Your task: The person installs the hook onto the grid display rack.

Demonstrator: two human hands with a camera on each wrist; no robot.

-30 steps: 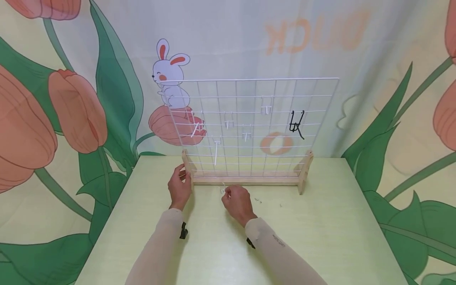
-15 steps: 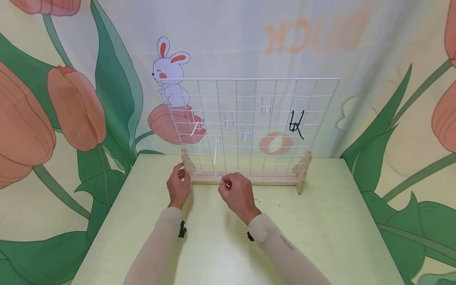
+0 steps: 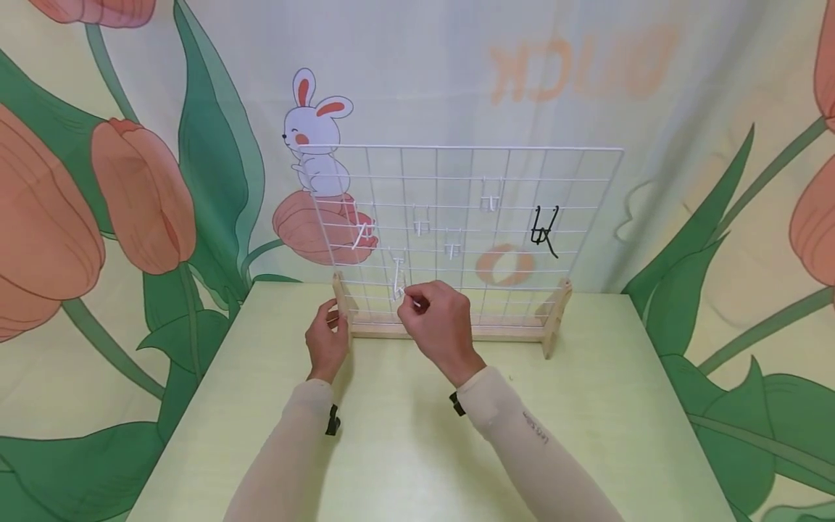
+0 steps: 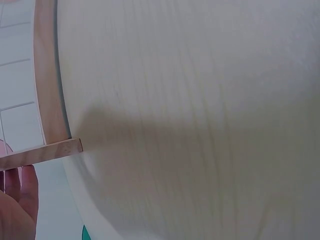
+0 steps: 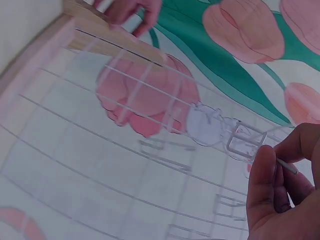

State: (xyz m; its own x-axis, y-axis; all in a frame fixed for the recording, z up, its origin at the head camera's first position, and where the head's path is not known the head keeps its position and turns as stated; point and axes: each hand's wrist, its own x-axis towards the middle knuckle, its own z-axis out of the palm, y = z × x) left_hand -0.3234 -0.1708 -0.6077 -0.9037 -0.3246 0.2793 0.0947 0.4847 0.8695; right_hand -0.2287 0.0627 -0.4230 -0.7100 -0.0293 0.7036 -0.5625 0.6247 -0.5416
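Observation:
In the head view, my right hand pinches a small white wire hook between thumb and fingertips. It is held in front of the lower left part of a white wire grid panel. In that view the hook overlaps a long white hook hanging on the grid. My left hand holds the left upright of the panel's wooden stand. The left wrist view shows its fingers against the upright's outer side.
Several more white hooks hang on the grid, and a black hook hangs at its right. The stand rests near the back of a pale yellow table. Behind it hangs a curtain printed with tulips and a rabbit.
My right hand has lifted the white hook from near the tabletop up and forward to the grid's lower left. The left hand stays at the stand's upright.

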